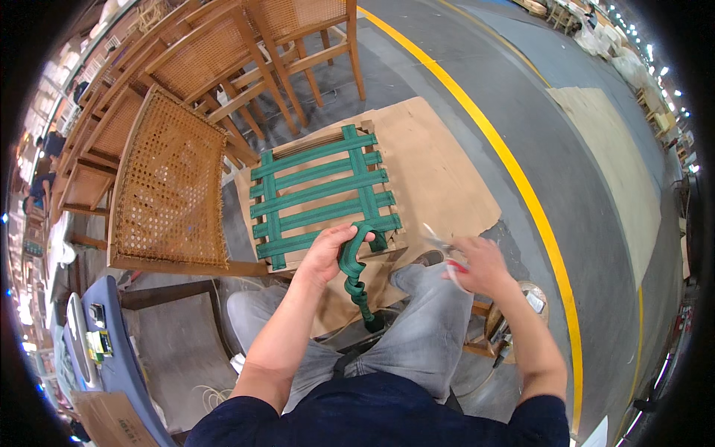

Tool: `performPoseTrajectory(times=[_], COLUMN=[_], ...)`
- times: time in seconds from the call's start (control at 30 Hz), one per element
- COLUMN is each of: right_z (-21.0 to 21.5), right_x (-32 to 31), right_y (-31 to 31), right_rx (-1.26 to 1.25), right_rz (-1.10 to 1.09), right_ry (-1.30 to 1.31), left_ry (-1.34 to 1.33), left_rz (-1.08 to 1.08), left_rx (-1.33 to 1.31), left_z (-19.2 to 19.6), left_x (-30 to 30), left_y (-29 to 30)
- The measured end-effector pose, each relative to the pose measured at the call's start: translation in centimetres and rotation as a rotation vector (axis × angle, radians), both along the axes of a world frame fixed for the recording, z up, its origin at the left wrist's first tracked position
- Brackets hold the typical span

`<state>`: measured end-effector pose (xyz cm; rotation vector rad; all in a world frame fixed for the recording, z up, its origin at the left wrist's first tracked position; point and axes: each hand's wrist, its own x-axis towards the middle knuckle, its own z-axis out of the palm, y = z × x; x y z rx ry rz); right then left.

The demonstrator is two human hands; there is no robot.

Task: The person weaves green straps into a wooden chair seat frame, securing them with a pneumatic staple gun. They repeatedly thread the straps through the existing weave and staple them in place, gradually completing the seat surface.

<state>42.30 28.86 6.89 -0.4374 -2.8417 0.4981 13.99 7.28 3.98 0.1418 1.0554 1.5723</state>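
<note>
A wooden chair lies tipped in front of me, its cane back panel (173,186) to the left. Green webbing straps (320,192) cross over and under each other on its seat frame. At the near right corner, my left hand (328,252) is closed on a loose length of green webbing (350,262), which hangs twisted down between my knees. Over my right knee, my right hand (482,268) grips scissors (433,237) with a red handle. Their blades point toward the seat's near corner; motion blurs hand and scissors.
Brown paper or cardboard (447,167) lies under the seat. More cane chairs (201,59) stand close together at the back left. A blue padded surface (119,357) with small items is at my left. At my right, a wooden stool (480,309) stands before the yellow floor line (514,156).
</note>
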Motion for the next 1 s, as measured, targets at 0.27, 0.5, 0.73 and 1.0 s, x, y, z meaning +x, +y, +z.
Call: performPoseTrajectory(times=[0.27,0.5,0.73,1.0], right_z=[-7.7,-7.6,-2.8,-6.7], right_x=[-10.4,-12.2,3.6,28.1], right_y=[0.7,-0.6,-0.8,-7.2], right_rx=[0.254,0.213,-0.308,0.028], right_rz=[0.388,0.487,-0.583,-1.448], right_ry=[-0.445,-0.52,0.134,-0.137], left_ry=[0.064,0.075,0.214,0.327], left_rz=[0.034,0.064,0.365,0.186], left_rx=[-0.079,0.011,-0.101,0.182], left_z=[-0.1,1.9,7.1,8.9], left_x=[0.4,0.2,2.3,3.4], left_y=[-1.5,-3.6,-4.4,-6.8])
